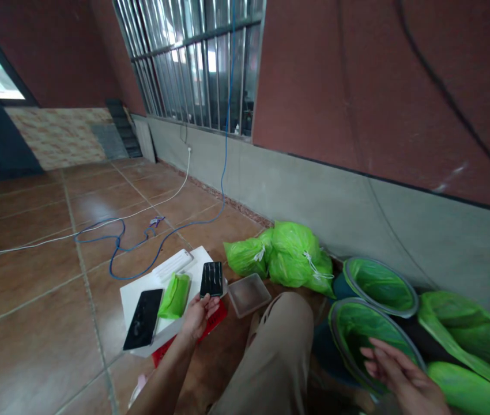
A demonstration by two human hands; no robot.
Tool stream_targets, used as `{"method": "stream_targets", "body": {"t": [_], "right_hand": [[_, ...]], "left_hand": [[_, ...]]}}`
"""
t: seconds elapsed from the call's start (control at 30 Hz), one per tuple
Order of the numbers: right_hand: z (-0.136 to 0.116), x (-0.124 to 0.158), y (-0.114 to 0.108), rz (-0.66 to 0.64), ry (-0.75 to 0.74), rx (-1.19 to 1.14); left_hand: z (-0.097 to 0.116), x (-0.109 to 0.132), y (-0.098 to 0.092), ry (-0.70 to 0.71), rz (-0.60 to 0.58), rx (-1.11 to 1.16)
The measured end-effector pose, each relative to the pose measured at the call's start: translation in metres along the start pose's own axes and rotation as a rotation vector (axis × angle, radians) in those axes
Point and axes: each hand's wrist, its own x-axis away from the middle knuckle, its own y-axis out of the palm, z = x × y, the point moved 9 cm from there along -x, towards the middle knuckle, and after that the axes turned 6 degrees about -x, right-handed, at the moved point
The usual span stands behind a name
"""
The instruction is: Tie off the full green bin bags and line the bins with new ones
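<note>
My left hand reaches forward and grips the lower edge of a small black phone with a glossy face, thumb on top. The phone is over the right side of a white board or box top. Left of it are a bright green packet, a large black tablet and a long white device. My right hand, its fingers apart and loosely bent, is over the near bin, which has a green bag lining it. I see nothing in that hand.
A clear plastic tray lies by my knee. Tied green bags lean by the wall. Another lined bin and open green bags stand right. Blue cable and white cable cross the tiled floor.
</note>
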Motion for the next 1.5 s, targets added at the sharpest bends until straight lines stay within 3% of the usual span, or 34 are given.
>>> {"method": "stream_targets", "body": {"t": [0.1,0.2,0.3,0.4,0.47,0.67,0.83,0.9,1.0,1.13,1.33,1.5], "right_hand": [[0.003,0.01,0.025,-0.089,-0.01,0.015],[0.004,0.027,0.064,-0.197,-0.016,-0.026],[0.004,0.043,0.106,-0.317,0.054,-0.23],[0.005,0.054,0.14,-0.422,0.221,-0.518],[0.002,0.059,0.151,-0.455,0.297,-0.705],[0.001,0.067,0.143,-0.433,0.382,-0.951],[0.001,0.069,0.13,-0.417,0.351,-0.971],[0.0,0.071,0.129,-0.43,0.34,-0.991],[0.001,0.073,0.13,-0.428,0.319,-1.0],[0.009,0.075,0.131,-0.403,0.343,-0.997],[0.027,0.064,0.119,-0.252,0.349,-0.975],[0.039,0.058,0.111,-0.184,0.344,-0.992]], "left_hand": [[-0.004,0.028,0.022,0.007,-0.121,-0.044],[-0.011,0.069,0.059,0.007,-0.327,-0.067],[-0.024,0.115,0.1,-0.034,-0.577,-0.104],[-0.04,0.146,0.124,-0.066,-0.667,-0.211],[-0.052,0.159,0.134,-0.08,-0.713,-0.274],[-0.078,0.181,0.144,-0.112,-0.8,-0.417],[-0.074,0.184,0.154,-0.239,-0.904,-0.31],[-0.074,0.178,0.16,-0.328,-0.897,-0.264],[-0.083,0.164,0.164,-0.441,-0.797,-0.308],[-0.097,0.156,0.167,-0.466,-0.746,-0.316],[-0.105,0.166,0.163,-0.484,-0.794,-0.328],[-0.112,0.182,0.164,-0.679,-0.903,-0.346]]}}
